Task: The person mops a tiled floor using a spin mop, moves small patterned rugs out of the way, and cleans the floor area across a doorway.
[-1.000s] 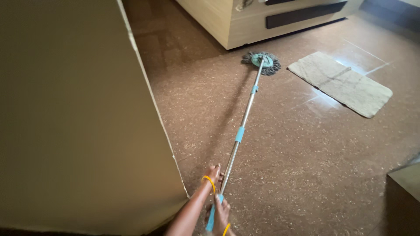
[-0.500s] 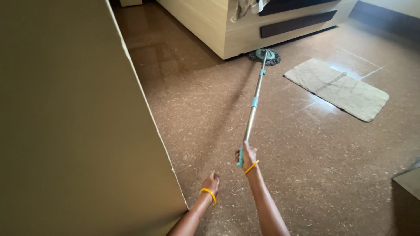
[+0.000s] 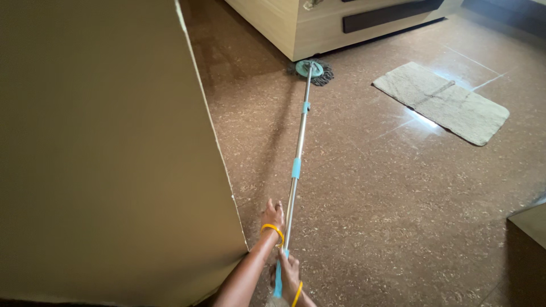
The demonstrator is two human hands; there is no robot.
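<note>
A long mop with a steel pole (image 3: 297, 148) and teal fittings stretches away from me across the brown speckled floor. Its round teal-and-grey mop head (image 3: 310, 70) rests on the floor at the corner of a light wooden furniture base (image 3: 273, 25). My right hand (image 3: 289, 274) is closed around the teal grip at the near end of the pole. My left hand (image 3: 273, 216), with a yellow bangle on the wrist, sits just left of the pole, higher up. Whether its fingers grip the pole is unclear.
A large beige panel (image 3: 108, 148) fills the left side, its corner close to my left arm. A pale rectangular mat (image 3: 441, 102) lies on the floor to the right of the mop head. A pale edge of another object (image 3: 529, 222) shows at the lower right.
The mop has been pulled back towards me and its head has shifted left to the furniture corner. My right hand drew back to the frame bottom; my left hand is beside the pole again.
</note>
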